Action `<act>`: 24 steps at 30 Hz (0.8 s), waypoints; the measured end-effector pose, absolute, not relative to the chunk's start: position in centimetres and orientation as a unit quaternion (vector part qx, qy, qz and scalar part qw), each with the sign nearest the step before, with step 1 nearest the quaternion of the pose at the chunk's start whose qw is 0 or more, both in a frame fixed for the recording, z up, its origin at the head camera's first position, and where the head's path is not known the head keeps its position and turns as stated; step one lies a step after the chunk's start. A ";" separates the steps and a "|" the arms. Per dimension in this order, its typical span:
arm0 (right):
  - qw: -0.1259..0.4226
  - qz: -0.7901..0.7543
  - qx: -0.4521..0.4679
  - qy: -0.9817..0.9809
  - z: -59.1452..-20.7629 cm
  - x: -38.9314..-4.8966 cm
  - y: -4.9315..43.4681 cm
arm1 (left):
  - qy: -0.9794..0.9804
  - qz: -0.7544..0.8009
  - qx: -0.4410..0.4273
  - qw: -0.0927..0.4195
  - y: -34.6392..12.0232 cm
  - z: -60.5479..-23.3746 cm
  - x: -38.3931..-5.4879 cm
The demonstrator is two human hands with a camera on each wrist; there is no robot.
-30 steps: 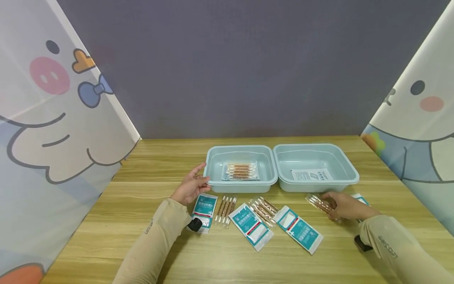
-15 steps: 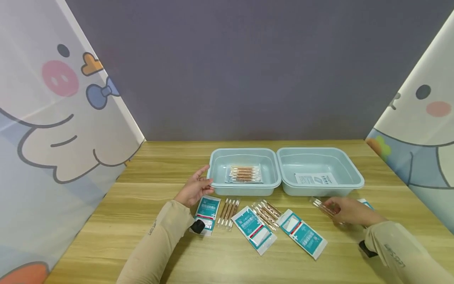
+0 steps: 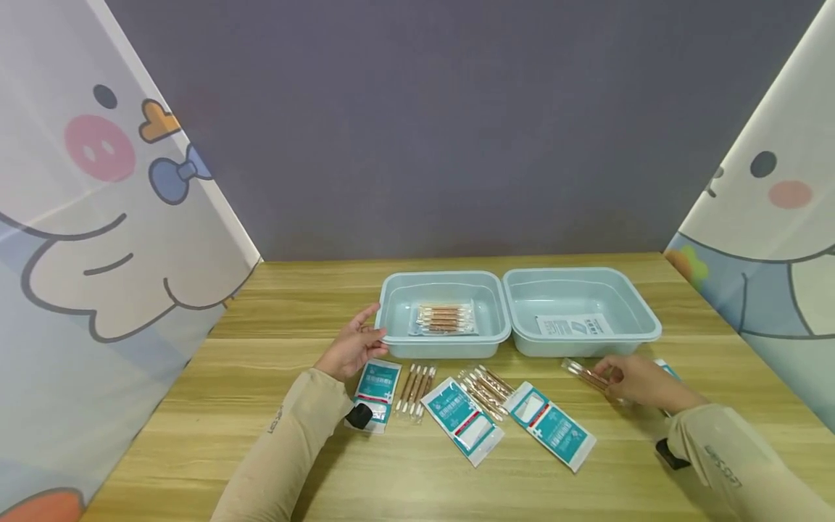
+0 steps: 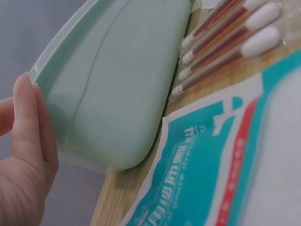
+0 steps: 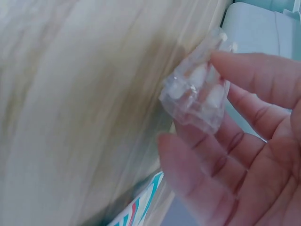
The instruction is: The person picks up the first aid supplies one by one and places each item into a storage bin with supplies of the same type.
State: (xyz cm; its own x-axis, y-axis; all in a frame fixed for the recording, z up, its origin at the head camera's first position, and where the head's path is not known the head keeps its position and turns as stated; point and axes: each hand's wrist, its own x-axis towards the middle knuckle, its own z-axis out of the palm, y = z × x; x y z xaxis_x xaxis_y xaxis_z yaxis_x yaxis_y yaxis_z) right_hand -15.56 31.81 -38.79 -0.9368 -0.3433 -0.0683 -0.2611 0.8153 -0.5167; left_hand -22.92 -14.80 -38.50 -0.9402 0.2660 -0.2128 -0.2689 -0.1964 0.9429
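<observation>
My right hand (image 3: 642, 382) pinches a clear packet of cotton swabs (image 3: 583, 373) in front of the right basin. In the right wrist view, the thumb and fingers hold the crinkled cotton swab packet (image 5: 200, 87) by its sides, its white tips showing. My left hand (image 3: 352, 349) touches the near left corner of the left pale blue basin (image 3: 446, 350). In the left wrist view its fingers (image 4: 26, 122) lie fairly straight against the basin's rim. Inside that basin lies a packet of cotton swabs (image 3: 446, 317). The right basin (image 3: 580, 346) holds a white printed packet (image 3: 574, 324).
On the table before the basins lie two more swab packets, one upright (image 3: 414, 390) and one slanted (image 3: 485, 390). Teal-and-white gauze packets lie beside them: a left one (image 3: 378, 384), a middle one (image 3: 463, 420) and a right one (image 3: 551, 426). Another packet (image 3: 667, 368) shows partly behind my right hand.
The whole view shifts slightly with the head. My right fingers have closed in on the swab packet, which looks narrower and tilted up a little. The left hand stays at the basin's corner.
</observation>
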 end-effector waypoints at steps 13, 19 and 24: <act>0.093 -0.274 -0.149 0.946 -38.5 -15.5 31.6 | 0.608 0.774 -0.003 0.177 -14.9 -38.4 -22.9; 0.091 -0.286 -0.156 0.941 -38.3 -15.2 31.3 | 0.611 0.772 -0.001 0.176 -14.9 -38.5 -23.1; 0.098 -0.296 -0.169 0.935 -38.0 -14.9 31.2 | 0.609 0.773 0.000 0.179 -15.0 -38.5 -23.1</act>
